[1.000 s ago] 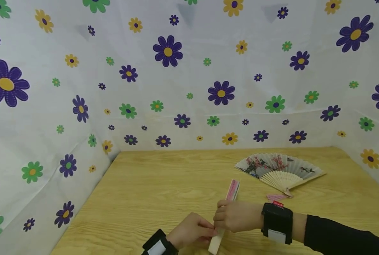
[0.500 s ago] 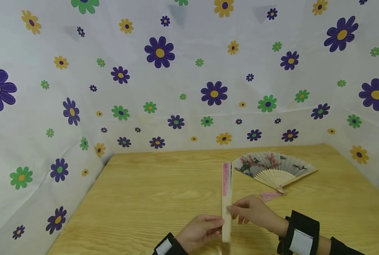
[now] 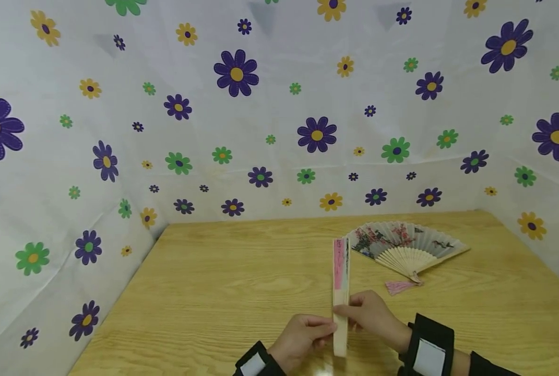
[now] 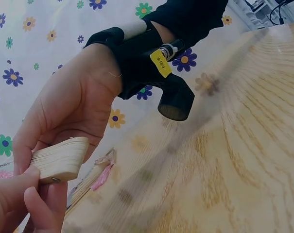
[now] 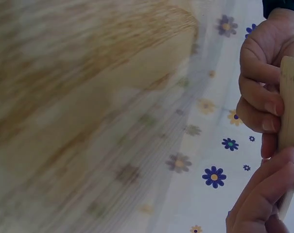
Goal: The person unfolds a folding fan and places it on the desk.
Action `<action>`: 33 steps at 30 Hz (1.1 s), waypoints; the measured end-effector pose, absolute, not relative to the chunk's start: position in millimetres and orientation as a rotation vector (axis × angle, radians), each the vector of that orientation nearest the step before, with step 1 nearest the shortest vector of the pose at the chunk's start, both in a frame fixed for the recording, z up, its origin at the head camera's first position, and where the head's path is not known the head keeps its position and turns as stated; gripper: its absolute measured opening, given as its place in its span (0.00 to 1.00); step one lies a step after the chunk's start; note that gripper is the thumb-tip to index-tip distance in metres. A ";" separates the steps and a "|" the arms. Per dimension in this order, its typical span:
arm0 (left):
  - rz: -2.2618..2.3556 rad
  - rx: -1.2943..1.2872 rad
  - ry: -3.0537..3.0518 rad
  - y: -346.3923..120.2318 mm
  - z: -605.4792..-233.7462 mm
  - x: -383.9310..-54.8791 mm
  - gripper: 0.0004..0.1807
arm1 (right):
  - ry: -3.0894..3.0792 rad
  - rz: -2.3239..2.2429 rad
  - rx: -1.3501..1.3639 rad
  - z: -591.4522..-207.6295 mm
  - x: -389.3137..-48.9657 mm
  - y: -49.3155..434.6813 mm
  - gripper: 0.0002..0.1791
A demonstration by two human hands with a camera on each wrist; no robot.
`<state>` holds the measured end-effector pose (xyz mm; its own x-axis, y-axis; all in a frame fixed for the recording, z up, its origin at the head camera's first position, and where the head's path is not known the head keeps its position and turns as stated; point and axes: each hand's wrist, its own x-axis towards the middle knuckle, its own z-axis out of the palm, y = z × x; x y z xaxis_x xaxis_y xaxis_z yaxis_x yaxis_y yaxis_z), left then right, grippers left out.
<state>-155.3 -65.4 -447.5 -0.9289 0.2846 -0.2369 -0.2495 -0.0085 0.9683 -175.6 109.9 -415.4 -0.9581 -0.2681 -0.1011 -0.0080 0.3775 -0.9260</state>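
Note:
In the head view a folded hand fan (image 3: 341,326) stands nearly upright between both hands, with pale ribs below and a pink printed edge above. My left hand (image 3: 305,337) pinches its lower part from the left. Slightly higher, the thumb of my right hand (image 3: 372,317) lies across the front of the ribs, the other fingers behind. The left wrist view looks onto the fan's rib end (image 4: 61,162), where a small metal pivot shows. From the right wrist, the fan (image 5: 291,107) appears at the edge with fingers of both hands on it.
A second fan (image 3: 408,250), spread wide with a blossom print, lies at the back right of the wooden table (image 3: 223,282). Its pink tassel (image 3: 400,287) trails towards the right hand. A white flower-patterned cloth (image 3: 279,104) hangs behind and at both sides.
The folded fan has turned from a slant to upright and risen. My right hand has gone from wrapping round it to a thumb-and-finger pinch. Lately the fan and left hand shifted slightly right.

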 end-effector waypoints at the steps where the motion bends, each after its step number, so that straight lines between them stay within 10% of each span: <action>1: 2.010 0.028 1.896 -66.1 -447.7 -155.5 0.13 | 2.392 -1.619 -0.235 -414.9 -175.8 109.3 0.19; 33: 2.085 0.037 1.830 -75.9 -448.0 -157.4 0.14 | 2.571 -1.587 -0.289 -420.7 -179.2 115.8 0.28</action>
<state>-157.4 -75.9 -448.0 -0.9332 0.2866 -0.2169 -0.2523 -0.0924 0.9632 -179.2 115.8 -420.7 -0.9762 -0.2165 0.0094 -0.1055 0.4368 -0.8934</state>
